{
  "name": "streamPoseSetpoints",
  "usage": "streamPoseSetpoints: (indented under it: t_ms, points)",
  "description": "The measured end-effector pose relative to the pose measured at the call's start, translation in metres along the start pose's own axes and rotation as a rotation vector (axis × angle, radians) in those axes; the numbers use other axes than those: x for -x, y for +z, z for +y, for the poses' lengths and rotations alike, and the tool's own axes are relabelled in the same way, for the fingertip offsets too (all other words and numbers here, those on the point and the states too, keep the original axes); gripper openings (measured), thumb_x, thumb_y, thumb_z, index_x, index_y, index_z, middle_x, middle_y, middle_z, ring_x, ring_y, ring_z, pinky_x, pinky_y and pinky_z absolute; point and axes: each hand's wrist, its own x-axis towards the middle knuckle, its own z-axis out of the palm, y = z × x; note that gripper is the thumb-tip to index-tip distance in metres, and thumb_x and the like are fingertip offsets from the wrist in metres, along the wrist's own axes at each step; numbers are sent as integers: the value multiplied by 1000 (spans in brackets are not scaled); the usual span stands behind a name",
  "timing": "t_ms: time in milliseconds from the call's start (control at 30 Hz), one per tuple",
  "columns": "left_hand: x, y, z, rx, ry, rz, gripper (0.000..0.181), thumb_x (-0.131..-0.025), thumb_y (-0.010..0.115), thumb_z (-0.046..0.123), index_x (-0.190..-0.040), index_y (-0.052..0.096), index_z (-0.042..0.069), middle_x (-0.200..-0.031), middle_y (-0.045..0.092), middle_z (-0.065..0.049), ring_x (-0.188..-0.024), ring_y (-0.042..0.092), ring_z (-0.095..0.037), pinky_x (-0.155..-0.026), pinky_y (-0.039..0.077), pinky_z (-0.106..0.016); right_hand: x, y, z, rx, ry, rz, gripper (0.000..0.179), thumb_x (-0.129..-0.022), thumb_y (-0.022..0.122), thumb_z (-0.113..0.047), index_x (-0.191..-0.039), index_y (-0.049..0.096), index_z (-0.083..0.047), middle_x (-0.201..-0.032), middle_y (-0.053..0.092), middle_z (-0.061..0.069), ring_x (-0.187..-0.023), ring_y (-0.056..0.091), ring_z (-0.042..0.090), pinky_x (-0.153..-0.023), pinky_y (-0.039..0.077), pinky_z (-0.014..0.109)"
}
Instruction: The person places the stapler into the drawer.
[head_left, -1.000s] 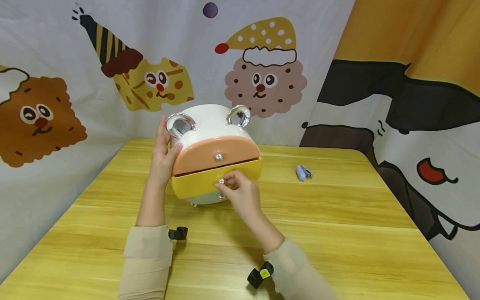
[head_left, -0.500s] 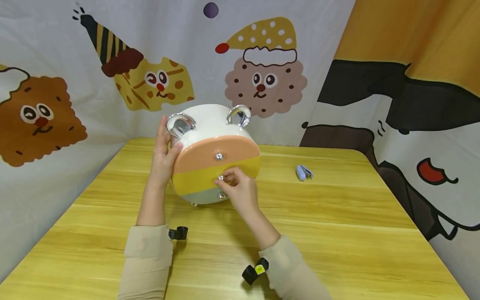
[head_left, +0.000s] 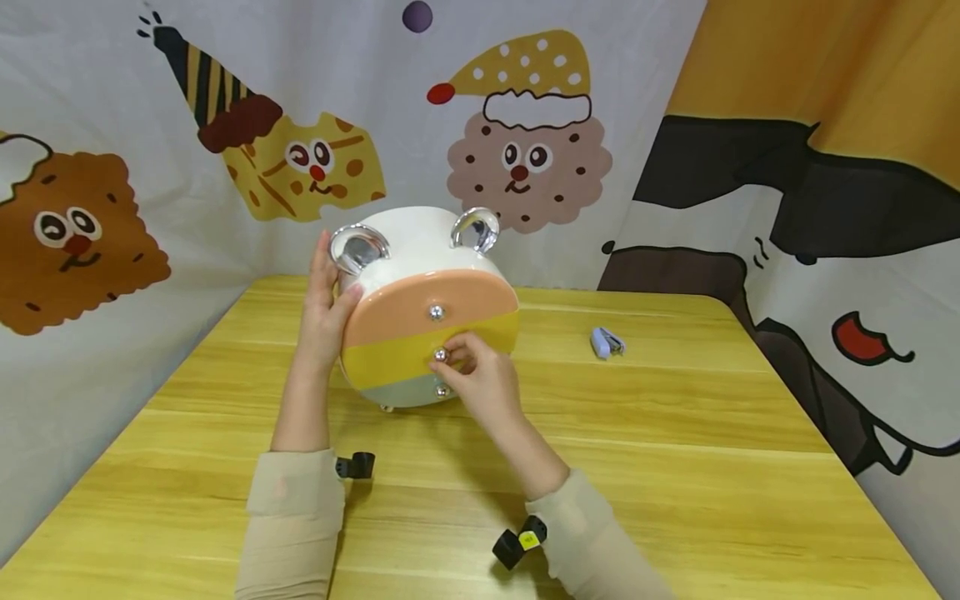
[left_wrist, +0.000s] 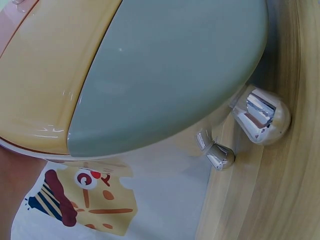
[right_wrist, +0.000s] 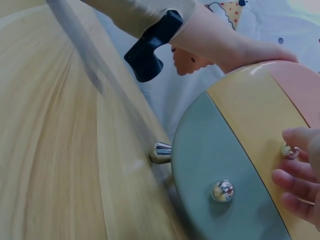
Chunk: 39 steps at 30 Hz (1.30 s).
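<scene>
A round white storage box (head_left: 416, 229) with silver ears stands on the table on small silver feet. Its front has three drawers: orange (head_left: 397, 312), yellow (head_left: 386, 360) and grey-green (head_left: 397, 392), all flush with the body. My left hand (head_left: 324, 321) rests against the box's left side, fingers straight, thumb at the front rim. With thumb and fingers my right hand (head_left: 483, 375) pinches the silver knob (head_left: 441, 356) of the yellow drawer. In the right wrist view that knob (right_wrist: 288, 151) shows partly between the fingertips. The left wrist view shows the grey-green drawer (left_wrist: 170, 70) near two silver feet.
A small lilac stapler (head_left: 606, 342) lies on the wooden table (head_left: 675, 500), right of the box. Behind the table hangs a curtain (head_left: 420, 108) printed with cartoon biscuits and cheese. Each sleeve cuff carries a black wrist camera (head_left: 356, 466).
The yellow drawer, out a little one second ago, has gone in flush with the front, the right hand moving with its knob. The left hand has stayed on the box's side.
</scene>
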Motion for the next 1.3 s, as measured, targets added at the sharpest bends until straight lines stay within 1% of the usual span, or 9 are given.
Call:
streamPoseSetpoints:
  t_ms: [133, 300, 467, 633, 767, 933, 1133, 1300]
  points:
    - [0, 0, 0, 3, -8, -5, 75, -91, 52, 14, -154, 17, 33, -151, 33, -10, -135, 29, -22, -112, 15, -45, 3, -3, 0, 29, -19, 2, 25, -79, 79, -22, -97, 65, -11, -81, 69, -5, -59, 56, 7, -53, 48, 22]
    - [0, -1, -1, 2, 6, -7, 75, -91, 52, 14, -154, 17, 32, -150, 34, -9, -135, 30, -22, -112, 14, -46, 9, -5, 4, 64, -45, 25, 26, -78, 80, -21, -95, 65, -8, -79, 70, -1, -57, 58, 10, -51, 47, 21]
    - [-1, 0, -1, -1, 20, -7, 74, -91, 51, 13, -154, 17, 30, -150, 35, -11, -134, 31, -22, -112, 14, -45, 17, -5, 10, 121, -39, 23, 27, -76, 81, -22, -92, 66, -7, -77, 70, 0, -57, 59, 9, -52, 47, 19]
    - [-1, 0, -2, 3, 23, -6, 75, -91, 51, 12, -154, 16, 29, -150, 34, -10, -135, 30, -22, -112, 14, -43, 23, -1, 15, 198, -12, -28, 28, -76, 81, -28, -91, 67, -9, -78, 70, -2, -59, 59, 5, -51, 46, 17]
    - [-1, 0, -2, -5, 20, -7, 75, -91, 51, 13, -154, 15, 30, -151, 32, -11, -135, 29, -22, -112, 13, -42, 27, 2, 18, 230, 32, -59, 27, -77, 80, -33, -89, 68, -12, -79, 70, -3, -61, 59, 3, -52, 45, 19]
    - [0, -1, -3, -14, 13, -6, 75, -91, 51, 14, -154, 16, 33, -152, 31, -10, -136, 29, -22, -112, 14, -43, 30, 8, 22, 270, 82, -84, 26, -76, 81, -34, -89, 68, -15, -78, 69, -6, -62, 57, 4, -53, 43, 21]
    - [0, -1, -4, -13, 14, -7, 75, -91, 52, 14, -154, 16, 33, -152, 32, -10, -135, 29, -22, -112, 14, -44, 32, 12, 26, 263, 94, -81, 27, -76, 81, -33, -90, 68, -14, -76, 69, -5, -59, 56, 4, -49, 41, 21]
    - [-1, -1, -4, -1, 30, -9, 75, -91, 51, 13, -154, 16, 31, -150, 33, -12, -135, 30, -22, -112, 14, -42, 34, 17, 29, 206, 130, -57, 24, -77, 80, -31, -89, 68, -14, -75, 69, -5, -59, 56, 4, -49, 43, 21]
